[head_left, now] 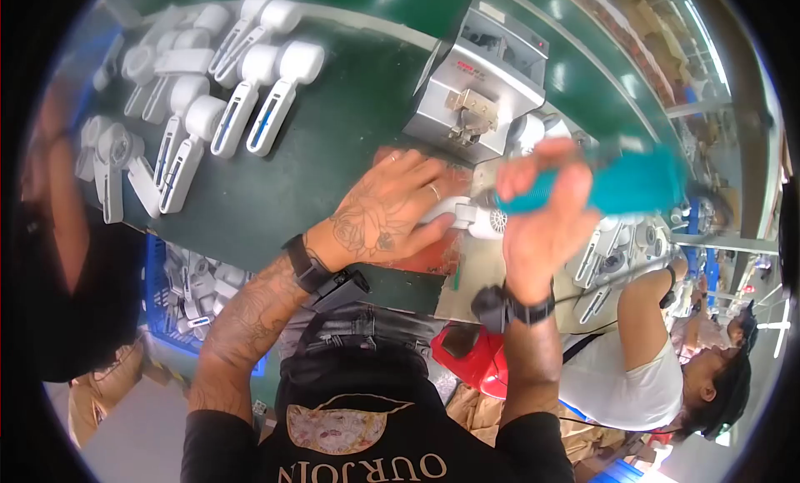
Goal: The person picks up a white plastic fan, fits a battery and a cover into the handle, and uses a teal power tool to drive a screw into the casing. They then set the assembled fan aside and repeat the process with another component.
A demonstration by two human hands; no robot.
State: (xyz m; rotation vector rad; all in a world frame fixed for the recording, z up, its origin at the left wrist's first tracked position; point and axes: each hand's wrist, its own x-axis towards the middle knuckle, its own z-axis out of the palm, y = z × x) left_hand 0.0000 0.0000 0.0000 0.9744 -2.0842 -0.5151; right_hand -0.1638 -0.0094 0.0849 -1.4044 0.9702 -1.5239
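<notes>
We note the left hand (387,204) palm down, its forearm slanting in from lower left. Thumb and fingers lie to either side of a white fan piece (486,222), holding it low over a reddish mat (421,262); the hand covers much of the handle, so we cannot tell each fingertip's contact. The piece's round, slotted head shows between the two hands.

Right forearm rises nearly straight; the right hand (546,220) has its fingers wrapped around a teal hand tool (621,183), held sideways, narrow end leftward. Tool is motion-blurred; we cannot tell whether its end touches the piece.

Around: a grey machine (483,83) just beyond the hands; white fans (275,100) in rows on the green table (342,141) to the left; a blue basket (156,291) of white parts below them. Right hand and tool block our view of parts behind. A co-worker (633,375) sits at right.
</notes>
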